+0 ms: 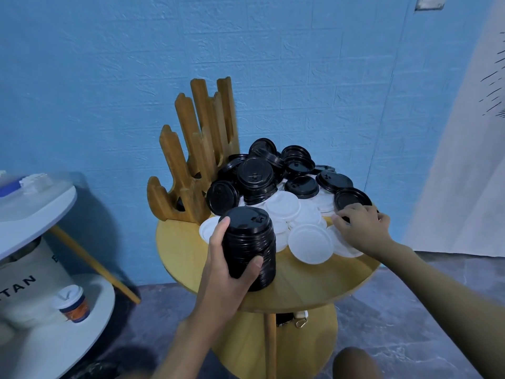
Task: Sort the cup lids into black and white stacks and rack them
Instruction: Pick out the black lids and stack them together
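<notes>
The left hand [229, 272] and right hand [363, 228] are bare, as are both forearms [437, 283] and a knee [355, 363] below.

Bare desk [300, 283] only along the near edge, plus a left strip in front of the rack [191, 165]. Rack stands back-left, tall prongs, slots open at top, wall [300, 77] close behind. Black lids [273, 170] are piled back-middle against the rack's right side, blocking side entry there. White lids [308, 239] spread from middle to right edge. Left hand [226, 266] gripping black stack [248, 242] fills front-left, between near edge and rack. Right hand [363, 228] has bent fingers down on lids at right edge, grip unclear. Open air above pile and rack. Free gap left of desk to side table [35, 203].
</notes>
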`<control>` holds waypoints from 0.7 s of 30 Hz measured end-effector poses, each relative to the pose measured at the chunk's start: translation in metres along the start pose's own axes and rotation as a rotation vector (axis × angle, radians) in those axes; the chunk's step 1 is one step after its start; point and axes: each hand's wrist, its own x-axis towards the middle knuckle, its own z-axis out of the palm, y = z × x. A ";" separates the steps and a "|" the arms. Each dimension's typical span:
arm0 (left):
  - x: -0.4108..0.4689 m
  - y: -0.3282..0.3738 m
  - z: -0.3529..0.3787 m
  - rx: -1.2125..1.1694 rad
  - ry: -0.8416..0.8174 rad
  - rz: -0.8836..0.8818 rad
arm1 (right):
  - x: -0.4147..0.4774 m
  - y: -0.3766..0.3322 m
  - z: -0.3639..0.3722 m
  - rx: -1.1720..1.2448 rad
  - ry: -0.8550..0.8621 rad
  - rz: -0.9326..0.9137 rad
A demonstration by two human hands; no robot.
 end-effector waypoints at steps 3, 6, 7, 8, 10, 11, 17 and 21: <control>0.000 -0.001 0.000 -0.003 -0.001 0.000 | 0.000 -0.002 -0.001 0.000 0.015 -0.001; 0.000 0.000 0.000 -0.005 0.007 0.003 | -0.002 -0.002 -0.003 -0.012 0.068 -0.047; 0.000 0.000 0.000 -0.004 0.010 0.003 | -0.002 -0.002 -0.003 -0.016 0.070 -0.058; 0.000 -0.001 0.000 -0.003 0.013 0.002 | -0.002 -0.001 -0.002 -0.019 0.056 -0.060; 0.000 -0.001 0.001 -0.004 0.015 0.001 | -0.001 0.001 0.000 -0.031 -0.010 -0.039; 0.000 -0.001 0.002 -0.003 0.015 0.000 | -0.002 0.002 0.001 -0.040 -0.042 -0.022; 0.000 -0.001 0.001 0.000 0.009 0.007 | -0.003 0.001 0.003 -0.031 0.023 -0.035; 0.001 -0.001 0.001 -0.001 0.011 0.006 | -0.013 -0.009 -0.004 0.115 0.254 -0.138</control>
